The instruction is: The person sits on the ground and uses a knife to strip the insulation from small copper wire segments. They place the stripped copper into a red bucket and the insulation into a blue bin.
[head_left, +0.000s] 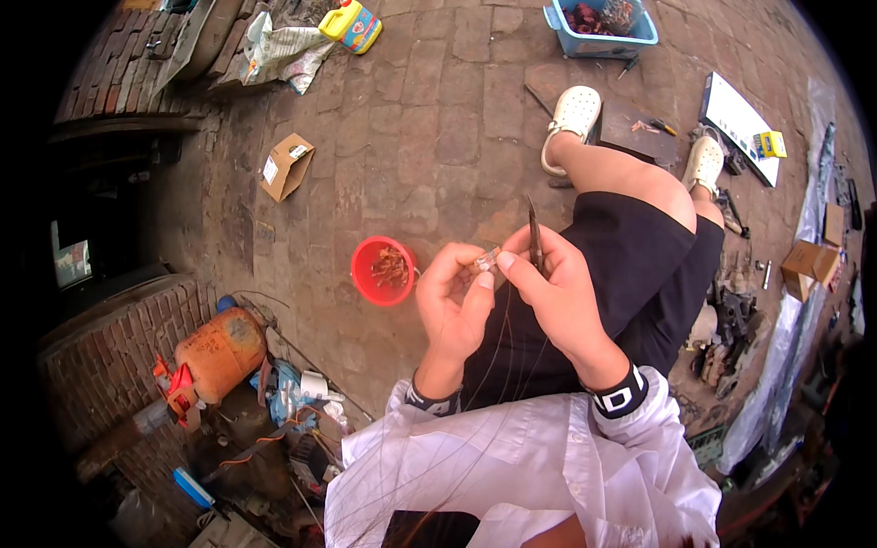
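Note:
Above my lap, my left hand (pixel 454 306) pinches a small, clear, shiny piece (pixel 486 259) between thumb and fingers. My right hand (pixel 565 297) meets it there, thumb and fingertip touching the piece's other end. A dark, narrow pointed tool (pixel 535 239) is also tucked in the right hand's fingers, its tip away from me; its lower part is hidden, so I cannot tell its exact kind. Just left of my left hand, a small red bucket (pixel 362 281) on the ground holds a heap of thin copper-coloured bits (pixel 391 267).
A cardboard box (pixel 287 167) lies on the brick floor (pixel 429 119) at left. At the back are a yellow jug (pixel 351 26) and a blue basin (pixel 603 43). An orange gas cylinder (pixel 221 354) lies among clutter at lower left. Metal parts (pixel 731 333) lie at right.

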Demonstrator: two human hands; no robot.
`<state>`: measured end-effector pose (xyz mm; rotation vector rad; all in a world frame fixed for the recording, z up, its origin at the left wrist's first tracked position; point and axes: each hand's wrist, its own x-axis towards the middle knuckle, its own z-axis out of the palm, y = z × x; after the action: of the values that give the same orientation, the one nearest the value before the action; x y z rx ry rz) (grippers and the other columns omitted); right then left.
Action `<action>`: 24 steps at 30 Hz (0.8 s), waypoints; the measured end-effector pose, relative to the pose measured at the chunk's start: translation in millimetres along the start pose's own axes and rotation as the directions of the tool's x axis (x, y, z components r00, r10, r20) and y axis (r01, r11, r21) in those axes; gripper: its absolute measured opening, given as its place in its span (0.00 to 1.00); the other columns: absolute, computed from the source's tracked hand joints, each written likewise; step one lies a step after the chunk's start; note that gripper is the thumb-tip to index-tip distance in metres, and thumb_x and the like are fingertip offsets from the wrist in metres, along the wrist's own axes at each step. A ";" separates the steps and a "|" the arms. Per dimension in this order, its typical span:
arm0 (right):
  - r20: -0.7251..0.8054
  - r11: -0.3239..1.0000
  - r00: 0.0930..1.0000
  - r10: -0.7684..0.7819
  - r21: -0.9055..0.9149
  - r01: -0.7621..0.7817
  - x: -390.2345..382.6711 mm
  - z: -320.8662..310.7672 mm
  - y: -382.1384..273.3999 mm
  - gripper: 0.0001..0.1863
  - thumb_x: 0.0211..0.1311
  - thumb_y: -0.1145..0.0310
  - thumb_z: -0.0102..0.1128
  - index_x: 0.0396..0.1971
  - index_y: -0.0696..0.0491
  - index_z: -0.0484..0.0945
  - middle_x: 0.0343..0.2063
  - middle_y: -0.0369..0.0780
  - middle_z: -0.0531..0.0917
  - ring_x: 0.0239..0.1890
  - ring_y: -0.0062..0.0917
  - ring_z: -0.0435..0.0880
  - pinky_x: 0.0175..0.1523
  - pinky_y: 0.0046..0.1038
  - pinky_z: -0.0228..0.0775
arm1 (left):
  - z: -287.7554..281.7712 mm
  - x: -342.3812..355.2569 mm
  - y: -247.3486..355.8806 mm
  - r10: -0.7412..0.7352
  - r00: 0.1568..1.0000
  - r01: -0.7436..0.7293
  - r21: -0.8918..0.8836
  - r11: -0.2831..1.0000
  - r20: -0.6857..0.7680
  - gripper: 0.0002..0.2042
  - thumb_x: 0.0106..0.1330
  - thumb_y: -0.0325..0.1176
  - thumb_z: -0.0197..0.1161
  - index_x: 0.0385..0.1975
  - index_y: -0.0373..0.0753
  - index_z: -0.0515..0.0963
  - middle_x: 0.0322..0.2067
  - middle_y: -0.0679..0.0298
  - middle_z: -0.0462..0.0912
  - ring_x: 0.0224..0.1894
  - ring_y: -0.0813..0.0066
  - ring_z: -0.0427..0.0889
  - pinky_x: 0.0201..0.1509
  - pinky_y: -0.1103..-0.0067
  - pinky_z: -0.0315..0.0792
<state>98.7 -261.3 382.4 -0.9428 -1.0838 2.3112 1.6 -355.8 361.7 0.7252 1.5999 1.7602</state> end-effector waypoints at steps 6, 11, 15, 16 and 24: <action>0.052 0.986 0.997 0.050 0.156 -0.057 -3.4 1.8 4.9 0.05 0.66 0.73 0.57 0.32 0.58 0.72 0.24 0.35 0.79 0.28 0.14 0.78 0.36 0.18 0.69 | 4.7 -0.4 -3.4 0.062 0.998 -0.065 -0.094 0.994 -0.028 0.03 0.67 0.25 0.55 0.33 0.31 0.72 0.28 0.67 0.73 0.22 0.87 0.69 0.24 0.88 0.62; 0.044 1.000 0.999 -0.013 -0.016 0.014 -7.0 1.8 9.2 0.12 0.72 0.64 0.52 0.33 0.58 0.72 0.22 0.33 0.75 0.24 0.12 0.70 0.31 0.17 0.62 | 3.4 2.2 -1.8 0.058 0.989 -0.064 -0.044 0.997 -0.135 0.06 0.69 0.27 0.53 0.30 0.33 0.71 0.24 0.68 0.72 0.19 0.88 0.66 0.23 0.88 0.61; 0.105 0.983 0.992 -0.072 -0.161 0.089 -12.2 -4.7 13.9 0.17 0.75 0.59 0.46 0.36 0.59 0.73 0.21 0.32 0.72 0.22 0.11 0.62 0.27 0.18 0.56 | 1.3 4.7 -2.7 0.096 0.981 -0.103 -0.032 0.994 -0.171 0.07 0.70 0.27 0.51 0.29 0.34 0.70 0.21 0.69 0.70 0.18 0.89 0.65 0.22 0.88 0.59; 0.114 0.968 0.987 -0.110 -0.213 0.132 -13.0 -4.5 15.9 0.15 0.74 0.61 0.48 0.37 0.60 0.74 0.19 0.35 0.71 0.21 0.14 0.63 0.26 0.20 0.58 | 1.7 4.3 -2.6 0.076 0.979 -0.086 -0.045 0.995 -0.191 0.07 0.70 0.27 0.51 0.28 0.34 0.69 0.20 0.69 0.70 0.18 0.89 0.65 0.22 0.88 0.59; 0.081 0.834 0.980 -0.182 -0.515 0.197 -16.3 -0.9 14.2 0.11 0.70 0.64 0.55 0.39 0.57 0.77 0.20 0.44 0.76 0.18 0.25 0.74 0.26 0.24 0.66 | 15.1 10.5 7.5 0.057 0.947 -0.067 -0.020 0.998 -0.316 0.09 0.69 0.27 0.47 0.24 0.37 0.66 0.15 0.70 0.63 0.14 0.86 0.60 0.15 0.85 0.56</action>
<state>109.3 -279.5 377.3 -0.9309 -1.7867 1.9005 5.7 -338.5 370.6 0.5014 1.7677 2.0227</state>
